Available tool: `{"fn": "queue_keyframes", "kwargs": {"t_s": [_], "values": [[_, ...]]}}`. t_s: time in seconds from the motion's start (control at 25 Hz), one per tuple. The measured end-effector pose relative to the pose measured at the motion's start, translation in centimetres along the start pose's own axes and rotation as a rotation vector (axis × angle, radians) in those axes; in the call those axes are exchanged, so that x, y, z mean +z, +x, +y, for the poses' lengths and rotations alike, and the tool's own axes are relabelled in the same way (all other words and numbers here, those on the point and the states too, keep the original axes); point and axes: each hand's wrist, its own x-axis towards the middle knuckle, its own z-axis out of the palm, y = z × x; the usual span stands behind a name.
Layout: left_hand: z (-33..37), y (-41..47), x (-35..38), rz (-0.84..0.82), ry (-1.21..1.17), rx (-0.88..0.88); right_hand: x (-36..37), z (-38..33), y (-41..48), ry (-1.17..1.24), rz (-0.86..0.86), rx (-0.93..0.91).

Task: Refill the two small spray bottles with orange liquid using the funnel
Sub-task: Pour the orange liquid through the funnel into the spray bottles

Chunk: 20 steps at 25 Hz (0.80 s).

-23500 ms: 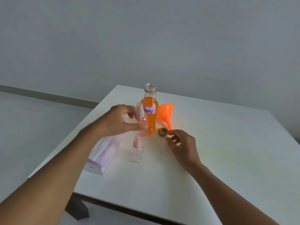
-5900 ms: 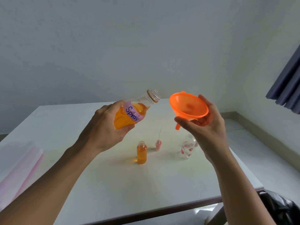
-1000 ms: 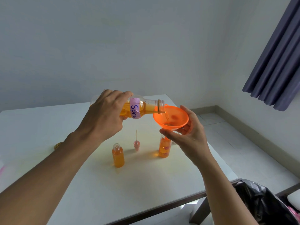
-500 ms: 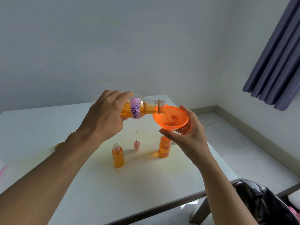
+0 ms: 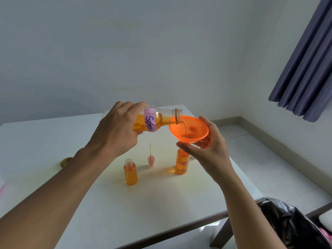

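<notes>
My left hand (image 5: pixel 117 130) grips the big clear bottle (image 5: pixel 159 119) labelled "Spray", tipped almost flat, and a thin stream of orange liquid runs from its mouth into the orange funnel (image 5: pixel 188 130). My right hand (image 5: pixel 206 150) holds the funnel by its cone, spout down in the neck of the flowered small spray bottle (image 5: pixel 181 164), which is mostly orange. A plain small spray bottle (image 5: pixel 130 172), uncapped and full of orange liquid, stands to its left. Between them a pink spray head (image 5: pixel 151 159) stands with its tube pointing up.
A gold bottle cap (image 5: pixel 65 161) lies on the white table (image 5: pixel 161 203) at the left. A black bin bag (image 5: pixel 291 225) sits beyond the table's near right corner. A pink packet edge (image 5: pixel 2 187) shows at far left.
The liquid level in the flowered bottle has risen a little while the pour goes on. Both hands stay nearly where they were.
</notes>
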Motion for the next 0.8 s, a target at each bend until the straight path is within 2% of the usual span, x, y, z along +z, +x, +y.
{"fn": "queue_keyframes", "kwargs": {"t_s": [0.8], "values": [[-0.7,-2.6,0.2,0.024,-0.156,-0.164,-0.1,-1.0,0.2,0.035,0.023,-0.018]]}}
